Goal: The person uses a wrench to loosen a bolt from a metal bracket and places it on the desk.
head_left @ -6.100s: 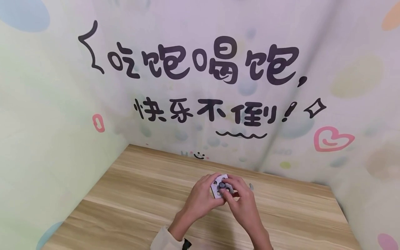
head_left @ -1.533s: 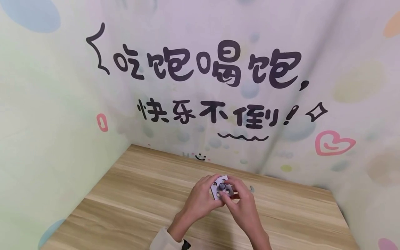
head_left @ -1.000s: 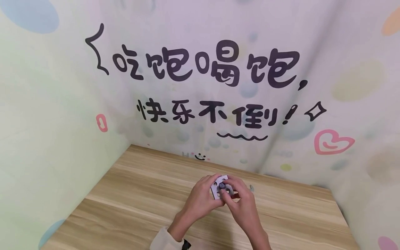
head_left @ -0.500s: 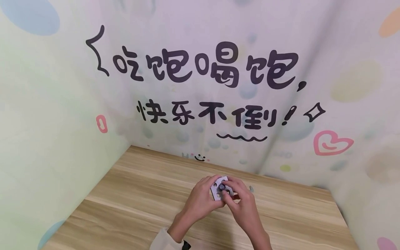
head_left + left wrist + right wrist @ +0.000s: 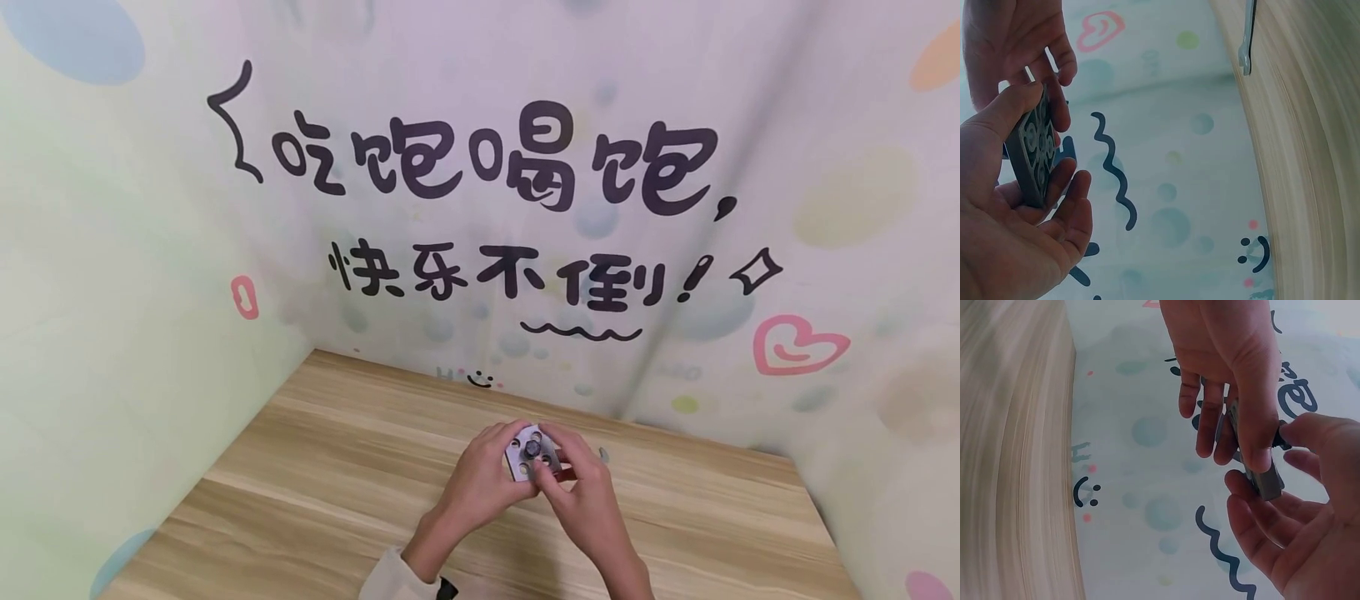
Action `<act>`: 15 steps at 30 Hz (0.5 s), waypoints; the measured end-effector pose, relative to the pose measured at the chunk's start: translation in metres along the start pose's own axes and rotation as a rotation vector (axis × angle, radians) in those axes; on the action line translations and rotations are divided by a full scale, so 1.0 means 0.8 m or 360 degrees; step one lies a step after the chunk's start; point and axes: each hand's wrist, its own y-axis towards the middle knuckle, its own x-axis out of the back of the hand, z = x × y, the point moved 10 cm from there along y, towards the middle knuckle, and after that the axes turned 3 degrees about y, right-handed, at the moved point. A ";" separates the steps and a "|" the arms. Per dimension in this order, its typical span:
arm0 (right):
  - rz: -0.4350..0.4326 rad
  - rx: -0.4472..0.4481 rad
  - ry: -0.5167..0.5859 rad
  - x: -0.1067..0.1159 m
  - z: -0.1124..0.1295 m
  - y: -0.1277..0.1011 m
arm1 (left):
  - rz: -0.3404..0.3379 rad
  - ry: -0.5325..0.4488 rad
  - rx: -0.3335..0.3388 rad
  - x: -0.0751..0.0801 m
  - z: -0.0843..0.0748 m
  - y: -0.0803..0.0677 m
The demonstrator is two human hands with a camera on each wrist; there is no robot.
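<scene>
Your left hand point(image 5: 480, 475) grips grey plate point(image 5: 529, 454) above tabletop point(image 5: 315, 492). Your right hand point(image 5: 583, 492) pinches dark knob point(image 5: 533, 447) at plate centre. Step, by my judgement: turning knob. Next: steady plate, twist. Wrench point(image 5: 1247, 37) lies nearby.

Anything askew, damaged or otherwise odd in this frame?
Nothing stands out. The left hand grips a small grey plate with round holes, held clear of the wooden table; the right hand pinches a dark knob on its face. A small wrench lies flat on the table.
</scene>
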 end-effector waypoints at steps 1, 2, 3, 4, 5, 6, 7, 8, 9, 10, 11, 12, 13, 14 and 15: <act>0.0010 -0.0056 0.0018 -0.001 -0.003 0.000 | 0.0006 -0.0006 0.0009 0.000 0.001 -0.001; 0.0016 -0.0107 0.0035 -0.002 -0.006 -0.001 | 0.0011 -0.0011 0.0016 -0.001 0.002 -0.001; 0.0017 -0.0146 0.0047 -0.003 -0.008 -0.001 | 0.0015 -0.0017 0.0022 -0.002 0.003 -0.001; 0.0016 -0.0175 0.0058 -0.004 -0.010 -0.002 | 0.0019 -0.0022 0.0025 -0.002 0.003 -0.001; 0.0011 -0.0188 0.0064 -0.004 -0.011 -0.002 | 0.0021 -0.0025 0.0027 -0.002 0.004 -0.001; 0.0005 -0.0192 0.0065 -0.004 -0.011 -0.002 | 0.0024 -0.0033 0.0031 -0.003 0.004 -0.001; -0.0004 -0.0187 0.0062 -0.004 -0.011 -0.002 | 0.0025 -0.0037 0.0033 -0.003 0.004 -0.001; -0.0014 -0.0179 0.0058 -0.004 -0.010 -0.002 | 0.0024 -0.0040 0.0031 -0.004 0.004 -0.001; -0.0023 -0.0168 0.0055 -0.004 -0.010 -0.001 | 0.0022 -0.0041 0.0030 -0.004 0.004 -0.001; -0.0032 -0.0159 0.0053 -0.004 -0.009 -0.001 | 0.0020 -0.0041 0.0030 -0.004 0.004 -0.001; -0.0039 -0.0147 0.0050 -0.004 -0.008 -0.001 | 0.0018 -0.0039 0.0027 -0.004 0.004 -0.001; -0.0046 -0.0134 0.0048 -0.003 -0.008 0.000 | 0.0016 -0.0037 0.0025 -0.004 0.004 0.000; -0.0052 -0.0122 0.0047 -0.003 -0.007 0.000 | 0.0014 -0.0034 0.0023 -0.004 0.004 0.000; -0.0055 -0.0112 0.0045 -0.003 -0.006 0.000 | 0.0014 -0.0033 0.0022 -0.004 0.004 0.000; -0.0058 -0.0100 0.0041 -0.003 -0.005 0.000 | 0.0015 -0.0032 0.0023 -0.004 0.005 0.000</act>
